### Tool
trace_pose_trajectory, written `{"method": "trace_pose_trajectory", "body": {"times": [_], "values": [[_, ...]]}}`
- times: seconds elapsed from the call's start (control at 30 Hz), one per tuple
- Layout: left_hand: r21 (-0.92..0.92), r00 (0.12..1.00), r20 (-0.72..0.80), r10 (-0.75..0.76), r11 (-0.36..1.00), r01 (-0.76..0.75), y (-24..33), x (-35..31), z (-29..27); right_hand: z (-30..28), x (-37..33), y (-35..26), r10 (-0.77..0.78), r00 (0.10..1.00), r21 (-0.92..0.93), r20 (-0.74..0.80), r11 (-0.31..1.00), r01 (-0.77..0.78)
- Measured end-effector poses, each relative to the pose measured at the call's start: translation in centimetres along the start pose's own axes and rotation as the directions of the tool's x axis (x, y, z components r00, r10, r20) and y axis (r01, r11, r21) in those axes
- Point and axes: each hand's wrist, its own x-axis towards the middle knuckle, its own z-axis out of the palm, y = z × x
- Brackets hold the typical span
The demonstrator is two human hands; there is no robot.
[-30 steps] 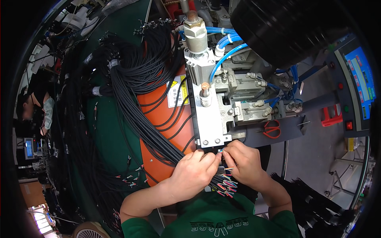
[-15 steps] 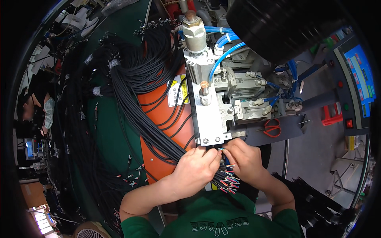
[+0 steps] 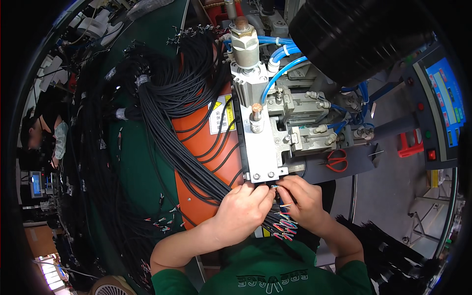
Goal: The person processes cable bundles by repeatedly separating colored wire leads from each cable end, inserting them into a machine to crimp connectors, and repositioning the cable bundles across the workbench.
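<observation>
My left hand (image 3: pixel 246 209) is closed just below the front end of a metal pneumatic press (image 3: pixel 260 147). Its thumb and fingertips pinch the thin coloured wires (image 3: pixel 274 187) at the end of a black cable. From the other side my right hand (image 3: pixel 302 197) closes its fingertips on the same wires, almost touching the left. My fingers hide most of this cable end. A thick bundle of black cables (image 3: pixel 184 162) runs under my left hand, and its stripped ends with red, white and blue wires (image 3: pixel 284 227) stick out below my hands.
An orange machine plate (image 3: pixel 201 155) lies under the cables, beside a green table (image 3: pixel 132 162) with more cables. Blue air hoses (image 3: pixel 282 69) feed the press. Red-handled scissors (image 3: pixel 337 161) lie right of it. A control panel (image 3: pixel 445 103) stands far right; another person (image 3: pixel 46 130) is far left.
The press and machine sit slightly lower and further right in the picture. Both hands stay together at the wires, with only a slight shift of the fingertips.
</observation>
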Motion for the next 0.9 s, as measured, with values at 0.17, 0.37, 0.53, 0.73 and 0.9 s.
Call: {"method": "trace_pose_trajectory", "body": {"times": [0.17, 0.37, 0.53, 0.73, 0.9], "values": [[-0.013, 0.999, 0.014, -0.047, 0.999, 0.047, 0.0, -0.4, 0.0, 0.3, -0.9, 0.7, 0.238, 0.966, 0.28, 0.096, 0.925, -0.256], [-0.183, 0.966, -0.254, -0.052, 0.983, 0.005, -0.3, -0.8, 0.4, 0.2, -0.5, -1.7, 0.357, 0.934, 0.529, -0.007, 0.794, -0.299], [-0.23, 0.953, -0.289, -0.086, 0.973, 0.018, -0.4, -0.6, 1.1, -0.7, -0.1, -1.2, 0.259, 0.963, 0.445, 0.078, 0.855, -0.266], [-0.242, 0.962, -0.266, -0.066, 0.97, -0.001, -0.8, -0.7, 1.7, -0.9, -0.1, -0.6, 0.328, 0.925, 0.564, 0.194, 0.734, -0.379], [-0.255, 0.969, -0.241, -0.057, 0.967, -0.007, -0.7, -0.4, 1.5, -1.4, 0.0, -0.2, 0.403, 0.845, 0.719, 0.351, 0.461, -0.519]]}}
